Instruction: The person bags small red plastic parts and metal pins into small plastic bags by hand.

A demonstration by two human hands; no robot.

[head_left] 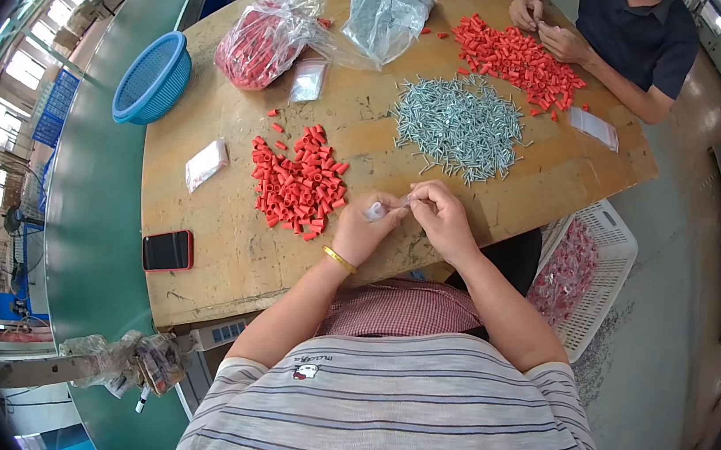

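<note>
My left hand (361, 232), with a yellow bangle at the wrist, is closed on a small clear plastic bag (374, 211) that shows whitish between thumb and fingers. My right hand (443, 221) meets it at the fingertips in a pinch; what lies between those fingers is too small to make out. Just left of my left hand is a pile of red plastic sleeves (296, 180). Beyond my right hand spreads a heap of silvery screws (459, 125). Both hands are above the near edge of the wooden table (221, 276).
A phone (168, 250), small plastic bags (206, 165) and a blue basket (154, 79) are at the left. Farther back lies a large bag of red sleeves (261, 45). Across the table, a person's hands (549, 33) work beside more red sleeves (521, 61). A white crate (613, 254) stands right.
</note>
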